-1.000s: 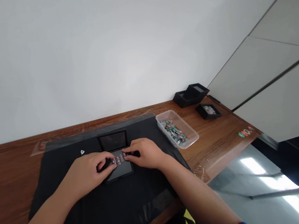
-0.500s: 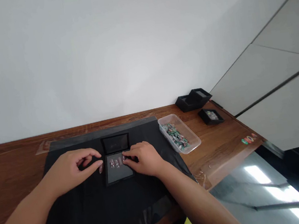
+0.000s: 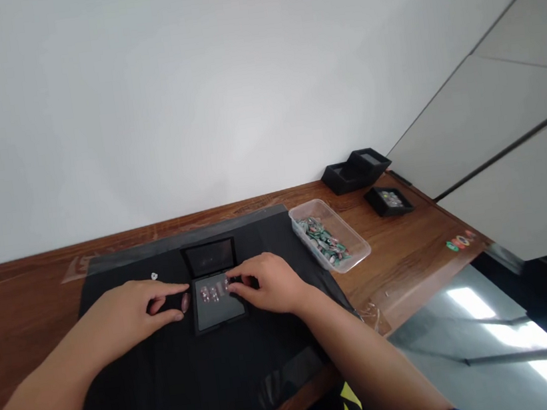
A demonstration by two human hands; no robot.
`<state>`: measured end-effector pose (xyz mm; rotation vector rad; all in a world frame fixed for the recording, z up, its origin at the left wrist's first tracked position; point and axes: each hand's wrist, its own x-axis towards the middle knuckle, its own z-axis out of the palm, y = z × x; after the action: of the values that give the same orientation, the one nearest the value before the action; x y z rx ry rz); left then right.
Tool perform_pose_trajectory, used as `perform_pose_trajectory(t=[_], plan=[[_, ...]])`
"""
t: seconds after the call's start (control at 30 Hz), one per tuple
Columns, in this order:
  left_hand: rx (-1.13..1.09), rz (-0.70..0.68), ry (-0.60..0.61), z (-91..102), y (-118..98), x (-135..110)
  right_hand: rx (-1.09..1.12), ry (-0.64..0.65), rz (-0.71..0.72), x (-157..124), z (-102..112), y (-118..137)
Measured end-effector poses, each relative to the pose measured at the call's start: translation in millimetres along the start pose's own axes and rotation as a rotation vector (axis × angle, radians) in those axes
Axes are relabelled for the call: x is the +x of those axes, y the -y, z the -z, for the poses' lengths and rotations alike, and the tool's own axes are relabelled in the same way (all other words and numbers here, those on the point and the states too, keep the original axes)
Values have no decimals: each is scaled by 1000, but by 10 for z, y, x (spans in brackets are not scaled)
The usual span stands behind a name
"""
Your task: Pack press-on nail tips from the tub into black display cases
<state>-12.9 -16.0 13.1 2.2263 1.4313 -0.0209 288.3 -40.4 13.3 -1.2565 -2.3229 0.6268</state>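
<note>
A small black hinged case (image 3: 220, 316) lies open on the black mat (image 3: 176, 386), its dark lid tilted back. Several shiny pinkish pieces, shaped like press-on nails (image 3: 214, 293), form a row on its grey inside. My right hand (image 3: 268, 283) has thumb and index finger closed at the row's right end, around a pinkish nail-like piece (image 3: 226, 284) mostly covered by the fingertips. To the left of the case, my left hand (image 3: 134, 314) holds nothing; its thumb and index finger are spread around a loose pinkish oval piece (image 3: 185, 302) on the mat.
A clear plastic tub (image 3: 357, 251) of green and pink pieces stands right of the mat. Farther right are black boxes (image 3: 350, 175), a black box of small pieces (image 3: 389, 202) and coloured rings (image 3: 460, 242). A tiny white piece (image 3: 154, 276) lies behind my left hand.
My left thumb and index finger have moved wider apart, around the loose pinkish piece. The tiny white piece behind that hand now shows. My right hand stays at the row; the view has shifted slightly.
</note>
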Motion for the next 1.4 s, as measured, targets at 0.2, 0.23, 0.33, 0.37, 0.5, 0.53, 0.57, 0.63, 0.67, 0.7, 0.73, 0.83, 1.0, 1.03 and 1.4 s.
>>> perform_pose_trajectory(t=[0.2,0.23,0.33,0.37,0.5,0.53,0.57,0.63,0.67,0.7,0.73,0.83,1.0,1.03,1.4], plan=[[-29,-55,-3,-22,-29,-17,13,4,10,-1,3,0],[-32,-68,-14,-29,-41,-19,16,5,11,-2,5,0],[-54,-95,-20,-57,-71,-9,26,10,6,-10,18,-1],[-62,-102,-16,-65,-75,-2,30,9,3,-12,23,-2],[-78,-125,-28,-61,-58,-1,38,-14,-8,-17,43,0],[-82,-125,-33,-44,-50,-15,39,-17,-9,-18,49,3],[-88,-124,-37,-18,-43,-35,41,-19,-10,-19,54,5],[-103,-123,-57,49,-42,-83,47,-15,-13,-21,63,12],[-110,-128,-75,84,-51,-107,51,-12,-15,-23,67,15],[-115,-132,-112,115,-67,-127,55,-10,-16,-25,69,18],[-124,-133,-132,139,-90,-141,58,-7,-16,-28,71,21],[-177,-133,-145,151,-189,-139,60,-4,-11,-32,72,27],[-291,-159,-144,72,-327,-92,63,4,-10,-27,64,28],[-299,-155,-147,63,-335,-93,71,7,-8,-26,60,24],[-288,-138,-161,86,-269,-124,109,18,-8,-30,33,9]])
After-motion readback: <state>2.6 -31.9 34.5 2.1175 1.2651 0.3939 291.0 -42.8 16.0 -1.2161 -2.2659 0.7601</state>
